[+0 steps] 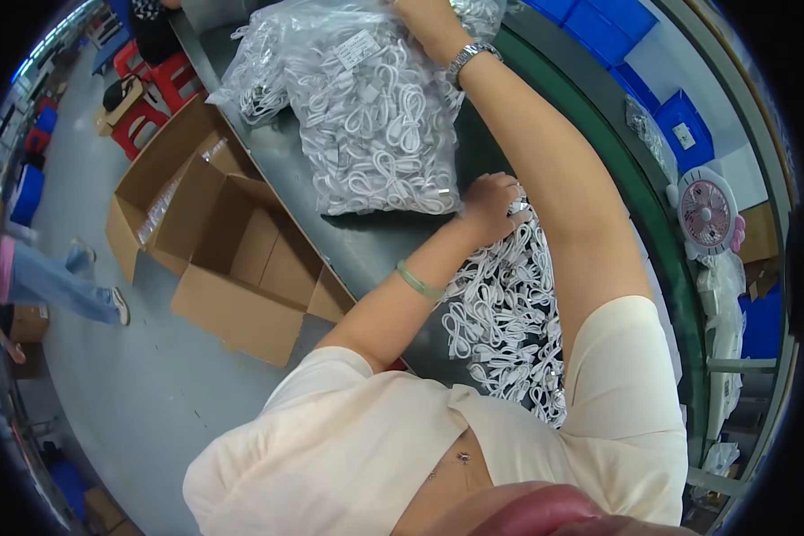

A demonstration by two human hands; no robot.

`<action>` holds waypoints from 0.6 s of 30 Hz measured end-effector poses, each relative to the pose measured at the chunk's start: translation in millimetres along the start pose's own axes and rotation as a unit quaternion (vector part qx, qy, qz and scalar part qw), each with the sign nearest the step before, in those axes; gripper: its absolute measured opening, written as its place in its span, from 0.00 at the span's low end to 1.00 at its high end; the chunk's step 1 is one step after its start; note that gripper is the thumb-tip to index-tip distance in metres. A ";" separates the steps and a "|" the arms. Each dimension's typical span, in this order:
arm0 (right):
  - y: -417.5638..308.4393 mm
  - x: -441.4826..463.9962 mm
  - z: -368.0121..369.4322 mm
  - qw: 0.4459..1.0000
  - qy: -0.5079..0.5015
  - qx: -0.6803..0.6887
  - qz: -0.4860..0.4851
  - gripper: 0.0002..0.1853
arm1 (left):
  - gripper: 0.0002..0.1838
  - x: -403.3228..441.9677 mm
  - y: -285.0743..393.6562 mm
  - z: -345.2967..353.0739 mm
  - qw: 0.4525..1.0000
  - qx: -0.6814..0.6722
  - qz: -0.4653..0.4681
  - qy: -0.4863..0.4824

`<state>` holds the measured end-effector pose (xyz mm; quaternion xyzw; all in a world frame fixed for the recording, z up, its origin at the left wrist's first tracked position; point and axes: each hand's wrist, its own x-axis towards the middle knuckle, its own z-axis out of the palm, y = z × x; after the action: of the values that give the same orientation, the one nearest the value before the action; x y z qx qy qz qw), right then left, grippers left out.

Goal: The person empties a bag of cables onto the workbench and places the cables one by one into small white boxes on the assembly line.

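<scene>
1. Got a clear bag (366,103) crammed with bundled white cables (397,174), lying on the bench (375,250) near a loose pile (509,313) of the same stuff.
2. Up at the bag's far end, see the right hand (427,25). Cut off by the frame edge, so can't tell whether pinching or just resting.
3. By the near corner, see the left hand (491,204), fingers curled down over the pile's far end. Can't tell if pinching a cable.
4. Expect a fairly heavy, saggy bag, soft overall and probably slick outside. Better to scoop from underneath with both palms than to hang everything off one corner, tbh.
5. Expect light, bendy, tangle-prone cables, likely tough enough. Best to grab by the bundled middle, not by a loose loop.
6. Also spot an open box (232,308) beside the bench.
</scene>
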<state>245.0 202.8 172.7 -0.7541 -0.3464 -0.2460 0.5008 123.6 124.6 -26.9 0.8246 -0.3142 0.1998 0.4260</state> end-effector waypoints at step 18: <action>28.7 -30.2 108.1 0.956 -0.286 -0.043 -0.044 0.19 | 0.20 -11.6 19.0 -7.1 0.744 -0.649 -0.158 -0.011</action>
<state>250.4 287.1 93.4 -0.7979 -0.4971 -0.0565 0.3362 101.7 126.2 -19.0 0.3887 -0.2377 -0.1318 0.8804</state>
